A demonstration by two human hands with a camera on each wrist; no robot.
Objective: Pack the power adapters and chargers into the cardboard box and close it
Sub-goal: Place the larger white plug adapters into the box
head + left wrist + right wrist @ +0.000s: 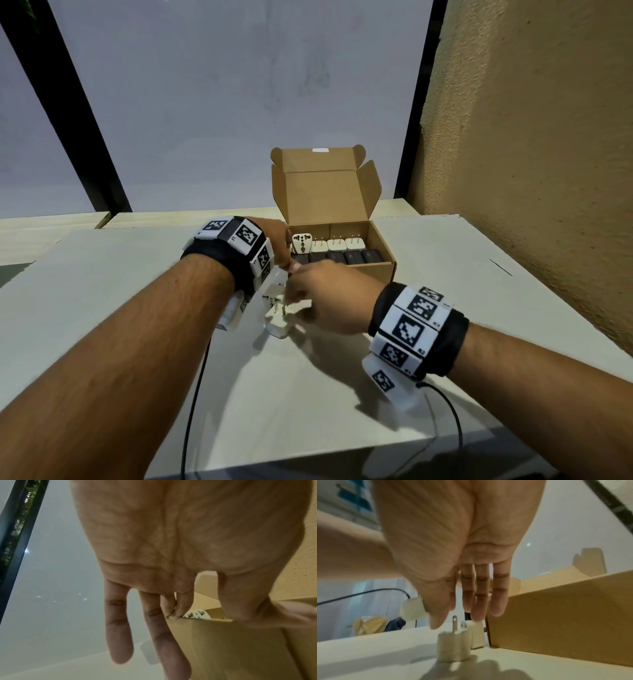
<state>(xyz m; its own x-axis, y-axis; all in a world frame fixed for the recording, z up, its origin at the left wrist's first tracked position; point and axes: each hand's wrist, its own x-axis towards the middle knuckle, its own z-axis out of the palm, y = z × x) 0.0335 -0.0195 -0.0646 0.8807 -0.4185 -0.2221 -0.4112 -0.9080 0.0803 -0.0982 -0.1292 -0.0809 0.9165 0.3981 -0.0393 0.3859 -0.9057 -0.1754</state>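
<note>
The open cardboard box (pixel 383 270) stands mid-table with its lid up. Inside it are a row of white adapters (pixel 337 244) and a row of dark chargers (pixel 352 257). My left hand (pixel 282 262) is at the box's near left corner; in the left wrist view the left hand (pixel 205 615) has two fingertips (pixel 173 616) on the box rim (pixel 192 620) beside a white adapter (pixel 197 614), and it holds nothing. My right hand (pixel 296 301) hovers with straight fingers over the loose white adapters (pixel 278 317) in front of the box. The right wrist view shows the right hand (pixel 458 618) just above an upright adapter (pixel 452 646), with another adapter (pixel 476 635) behind it.
A textured wall (pixel 531 171) runs close along the right of the white table (pixel 445 291). Frosted panels with dark frames (pixel 85 137) stand behind. Black cables (pixel 191 394) hang from both wrists over the table's near edge (pixel 308 455).
</note>
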